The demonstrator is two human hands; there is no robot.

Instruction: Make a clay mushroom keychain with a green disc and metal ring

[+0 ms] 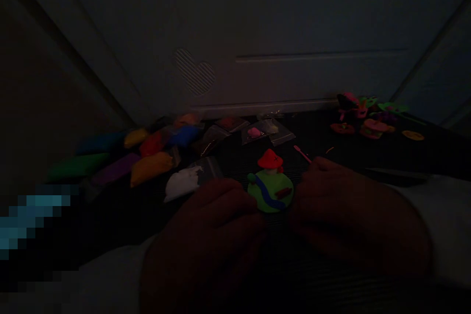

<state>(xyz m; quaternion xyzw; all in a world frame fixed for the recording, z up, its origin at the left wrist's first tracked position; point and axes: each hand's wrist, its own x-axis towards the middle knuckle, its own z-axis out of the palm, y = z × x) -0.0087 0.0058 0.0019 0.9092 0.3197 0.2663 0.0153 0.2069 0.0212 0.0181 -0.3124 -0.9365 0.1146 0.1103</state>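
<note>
Between my hands lies a small clay scene, a green disc with a wavy blue strip, a reddish-brown bar and a round dark-green piece at its left edge. At its back rises a little pale clay house under a red cone roof. My left hand is curled at the disc's left edge, fingertips hidden. On the other side my right hand is closed beside the disc; whatever its fingers hold does not show. Just beyond it lies a pink modelling tool. The picture is very dark.
Bags of coloured clay, including a white one and an orange one, cover the left side. Clear bags lie at the back. Finished clay figures stand back right. A panelled wall closes the far side.
</note>
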